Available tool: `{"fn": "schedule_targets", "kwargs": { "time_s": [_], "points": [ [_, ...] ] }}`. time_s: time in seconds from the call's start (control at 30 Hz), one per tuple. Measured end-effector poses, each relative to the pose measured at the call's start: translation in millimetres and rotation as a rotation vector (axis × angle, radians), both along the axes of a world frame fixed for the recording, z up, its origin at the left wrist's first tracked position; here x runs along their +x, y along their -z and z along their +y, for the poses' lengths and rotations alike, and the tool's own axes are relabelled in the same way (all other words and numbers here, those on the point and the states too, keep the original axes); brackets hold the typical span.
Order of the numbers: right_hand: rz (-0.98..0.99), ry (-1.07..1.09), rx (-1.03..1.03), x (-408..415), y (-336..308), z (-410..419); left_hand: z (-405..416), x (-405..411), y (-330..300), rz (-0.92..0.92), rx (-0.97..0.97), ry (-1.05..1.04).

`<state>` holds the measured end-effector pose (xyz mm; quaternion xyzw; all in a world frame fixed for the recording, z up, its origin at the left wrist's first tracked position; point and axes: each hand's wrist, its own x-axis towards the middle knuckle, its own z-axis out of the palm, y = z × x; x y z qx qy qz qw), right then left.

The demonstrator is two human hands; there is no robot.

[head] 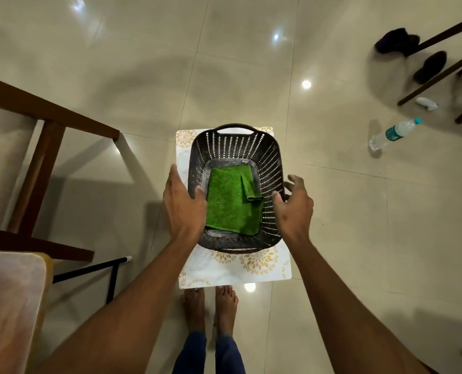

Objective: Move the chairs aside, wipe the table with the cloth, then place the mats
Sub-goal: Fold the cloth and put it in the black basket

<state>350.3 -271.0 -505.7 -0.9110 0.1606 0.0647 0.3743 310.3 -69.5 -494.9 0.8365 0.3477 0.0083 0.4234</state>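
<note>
A folded green cloth [232, 202] lies at the bottom of a dark perforated plastic basket [232, 147]. The basket stands on a white mat with gold flower patterns [265, 268], which lies on the tiled floor. My left hand [182, 203] hovers at the basket's left rim with fingers spread, holding nothing. At the right rim, my right hand [294, 206] is also open with curled fingers. A wooden chair or table frame [43, 147] stands at the left.
A padded seat or table corner [8, 306] fills the lower left, with a thin black metal frame [111, 271] beside it. A plastic water bottle [394, 133] lies on the floor at right. Dark shoes [413, 49] and wooden furniture legs [440, 76] are at the upper right. My bare feet [211, 306] stand just behind the mat.
</note>
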Motion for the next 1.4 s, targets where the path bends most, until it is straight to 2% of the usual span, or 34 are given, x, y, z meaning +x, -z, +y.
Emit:
{"fn": "schedule_targets", "kwargs": {
  "time_s": [0.2,0.37,0.47,0.57,0.63,0.73,0.83,0.93,1.0,1.17,1.3,1.4],
  "points": [
    [0.081,0.074,0.031,-5.4,18.5,3.9,-1.2,-7.5,19.5,0.030,-0.060,-0.014],
    [0.056,0.055,0.057,-7.2,26.2,-0.3,-4.2,-6.5,25.9,-0.004,-0.133,-0.067],
    [0.003,0.077,0.078,-5.1,20.4,-18.6,-13.5,-2.2,15.2,-0.111,-0.215,0.013],
    [-0.067,0.139,0.089,-1.1,10.6,-53.5,-23.9,-0.4,7.9,-0.190,-0.385,0.113],
    [-0.097,0.185,0.072,-0.7,3.7,-81.6,-20.3,-9.3,15.7,-0.133,-0.416,-0.005],
    [-0.102,0.259,0.053,-6.8,7.3,-127.6,-4.6,-32.0,33.3,0.005,-0.306,-0.246],
    [-0.073,0.319,0.030,-16.7,19.2,-162.5,13.9,-57.4,60.1,0.302,-0.188,-0.234],
    [-0.032,0.372,0.017,-29.2,13.4,-170.3,26.3,-80.3,92.2,0.542,-0.280,-0.189],
    [-0.032,0.389,0.017,-40.6,15.6,-174.6,27.5,-90.6,109.0,0.557,-0.341,-0.191],
    [-0.003,0.415,0.022,-65.9,26.8,-185.1,22.6,-88.8,93.8,0.533,-0.283,-0.230],
    [-0.001,0.423,0.044,-71.8,27.7,-189.4,31.2,-85.8,64.3,0.455,-0.578,-0.303],
    [-0.003,0.414,0.045,-69.6,24.7,-190.0,36.5,-90.0,35.9,0.388,-0.637,-0.246]
  ]
}}
